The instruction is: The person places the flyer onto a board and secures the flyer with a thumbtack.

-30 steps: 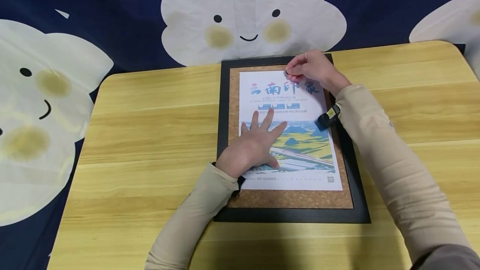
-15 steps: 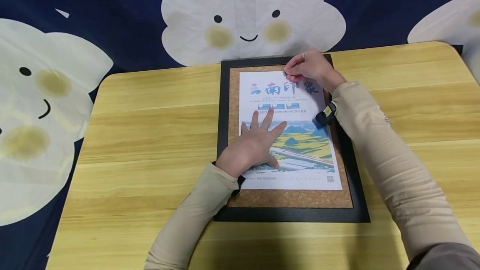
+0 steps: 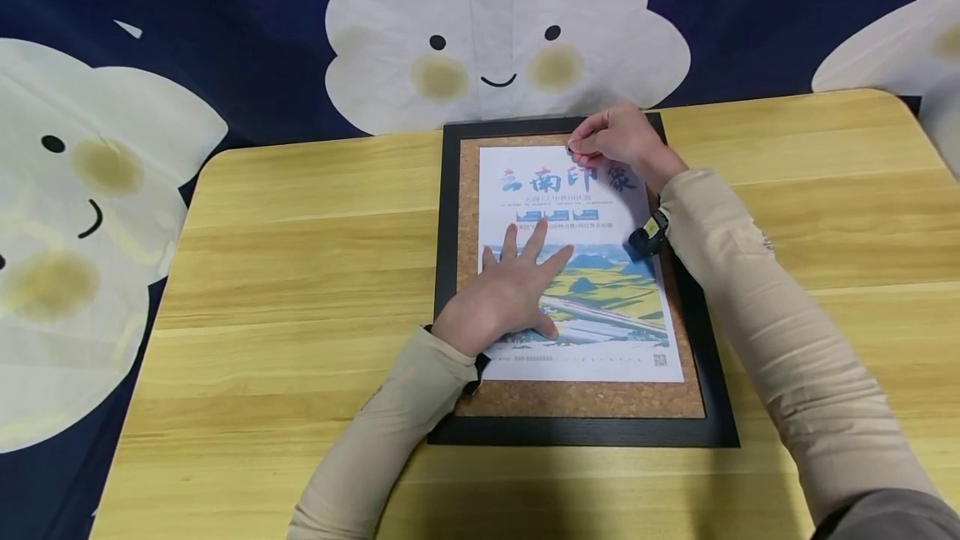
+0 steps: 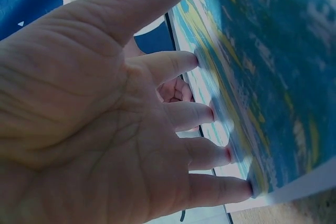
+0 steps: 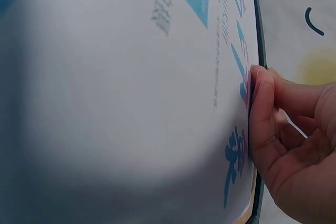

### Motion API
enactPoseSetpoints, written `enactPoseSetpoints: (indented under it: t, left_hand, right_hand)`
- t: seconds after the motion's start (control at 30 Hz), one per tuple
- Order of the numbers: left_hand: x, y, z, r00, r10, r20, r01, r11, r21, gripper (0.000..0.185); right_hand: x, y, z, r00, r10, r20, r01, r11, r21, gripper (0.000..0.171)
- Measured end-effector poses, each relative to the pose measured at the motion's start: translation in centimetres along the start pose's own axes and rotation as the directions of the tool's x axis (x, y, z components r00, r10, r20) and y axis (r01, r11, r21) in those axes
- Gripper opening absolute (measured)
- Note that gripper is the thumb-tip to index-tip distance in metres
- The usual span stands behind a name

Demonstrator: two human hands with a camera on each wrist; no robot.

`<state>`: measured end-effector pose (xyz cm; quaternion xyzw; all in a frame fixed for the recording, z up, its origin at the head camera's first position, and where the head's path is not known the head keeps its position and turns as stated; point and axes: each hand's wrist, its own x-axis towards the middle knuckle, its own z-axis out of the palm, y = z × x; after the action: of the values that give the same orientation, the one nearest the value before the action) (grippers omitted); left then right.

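A white poster [image 3: 607,367] with blue lettering and a printed landscape lies on a cork board [image 3: 585,399] with a black frame [image 3: 585,430]. My left hand [image 3: 498,298] rests on the poster's left half with fingers spread; in the left wrist view its fingertips touch the print. At the poster's top edge, right of its middle, my right hand [image 3: 618,140] pinches a small dark piece [image 3: 570,149], mostly hidden by thumb and fingers. The right wrist view has the same hand [image 5: 294,129] with fingertips right at the paper near the lettering.
The board lies on a wooden table [image 3: 315,273], its top side near the table's far edge. Behind hangs a dark blue cloth [image 3: 255,32] with smiling white clouds [image 3: 502,40]. A small black device [image 3: 648,236] is worn on my right wrist, over the poster's right edge.
My right hand has shifted slightly left along the poster's top edge, still pinching the small dark piece. The left hand has stayed in place on the poster.
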<state>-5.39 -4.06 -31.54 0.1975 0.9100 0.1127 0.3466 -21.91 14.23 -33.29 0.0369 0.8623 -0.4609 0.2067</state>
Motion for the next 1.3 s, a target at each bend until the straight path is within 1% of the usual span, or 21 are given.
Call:
enactPoseSetpoints:
  t: [0.17, 0.47, 1.03, 1.3]
  left_hand:
    - [-0.08, -0.04, 0.06, 1.000, -0.003, -0.004, 0.003, 1.000, -0.017, 0.106]
    - [-0.05, -0.07, 0.09, 1.000, 0.000, -0.006, -0.001, 1.000, -0.011, 0.106]
    - [-0.12, -0.08, 0.12, 1.000, 0.006, -0.008, -0.006, 1.000, -0.005, 0.105]
    - [0.00, -0.13, 0.14, 1.000, 0.009, -0.011, -0.009, 1.000, 0.003, 0.105]
  right_hand:
    - [-0.08, -0.07, 0.10, 1.000, -0.002, -0.008, 0.002, 1.000, 0.002, 0.022]
    - [-0.28, -0.14, 0.20, 1.000, 0.000, -0.025, 0.000, 1.000, -0.011, 0.023]
    - [-0.25, -0.31, 0.72, 0.998, -0.018, -0.066, 0.014, 0.998, -0.057, 0.022]
    - [-0.26, -0.50, 0.79, 0.997, -0.031, -0.075, 0.024, 0.995, -0.092, 0.018]
